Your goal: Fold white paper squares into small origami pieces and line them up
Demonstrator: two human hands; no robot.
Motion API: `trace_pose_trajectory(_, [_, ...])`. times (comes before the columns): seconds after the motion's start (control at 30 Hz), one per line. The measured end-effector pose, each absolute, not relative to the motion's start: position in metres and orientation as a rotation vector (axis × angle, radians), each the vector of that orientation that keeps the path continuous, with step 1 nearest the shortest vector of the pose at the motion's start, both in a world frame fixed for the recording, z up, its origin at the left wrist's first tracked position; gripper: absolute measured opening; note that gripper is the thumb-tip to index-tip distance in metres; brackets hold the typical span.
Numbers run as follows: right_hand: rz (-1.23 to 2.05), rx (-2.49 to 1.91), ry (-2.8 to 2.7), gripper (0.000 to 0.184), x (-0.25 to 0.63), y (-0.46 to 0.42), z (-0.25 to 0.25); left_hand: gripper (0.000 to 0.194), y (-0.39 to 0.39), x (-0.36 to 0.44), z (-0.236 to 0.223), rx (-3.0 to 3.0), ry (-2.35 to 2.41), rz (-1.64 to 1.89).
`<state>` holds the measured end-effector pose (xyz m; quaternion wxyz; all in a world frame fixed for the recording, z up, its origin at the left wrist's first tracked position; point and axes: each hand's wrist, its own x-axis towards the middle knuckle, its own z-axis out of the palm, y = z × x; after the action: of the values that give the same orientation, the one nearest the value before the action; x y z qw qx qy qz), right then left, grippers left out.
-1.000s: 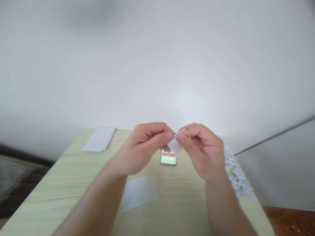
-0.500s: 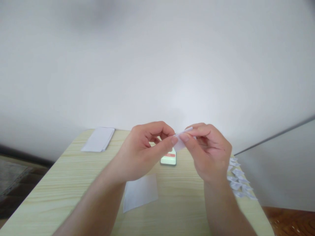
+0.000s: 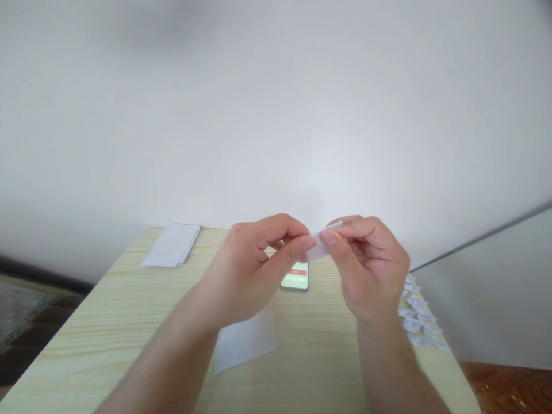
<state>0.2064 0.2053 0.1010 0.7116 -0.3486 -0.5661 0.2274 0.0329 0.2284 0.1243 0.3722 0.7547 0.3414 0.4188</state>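
Note:
Both hands are raised over the far middle of a light wooden table (image 3: pixel 107 322), pinching one small folded piece of white paper (image 3: pixel 319 248) between them. My left hand (image 3: pixel 254 267) grips its left end with thumb and curled fingers. My right hand (image 3: pixel 371 270) holds the right end, fingers closed on it. Most of the paper is hidden by the fingertips. Below the hands lies a phone (image 3: pixel 295 277) with a lit greenish screen and a red bar.
A loose white sheet (image 3: pixel 248 339) lies on the table near my left forearm. A small stack of white paper (image 3: pixel 171 246) sits at the far left corner. Several small folded white paper pieces (image 3: pixel 416 313) are piled along the right edge. A white wall is behind.
The two hands have drawn closer and risen slightly. The paper, which showed as a hanging triangle a second ago, is now pressed into a smaller, flatter fold between the fingertips.

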Motion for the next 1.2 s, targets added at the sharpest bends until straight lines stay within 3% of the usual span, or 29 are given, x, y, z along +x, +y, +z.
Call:
trace_pose_trajectory(0.5, [0.546,-0.749,-1.218,0.017,0.207,0.205,0.102,0.010,0.229,0.037,0.118,1.782,0.811,1.135])
trace_pose_trajectory(0.93, [0.597,-0.763,-1.206,0.015,0.209,0.205,0.099,0.018,0.231,0.033,0.123,1.697,0.797,1.051])
trace_pose_trajectory(1.1, [0.753,-0.851,-1.272,0.029,0.217,0.201,0.107,0.019,0.233,0.033,0.123,1.706,0.825,1.033])
trace_pose_trajectory(1.2, [0.760,-0.936,-1.381,0.015,0.225,0.199,0.113,0.021,0.233,0.033,0.123,1.723,0.832,1.050])
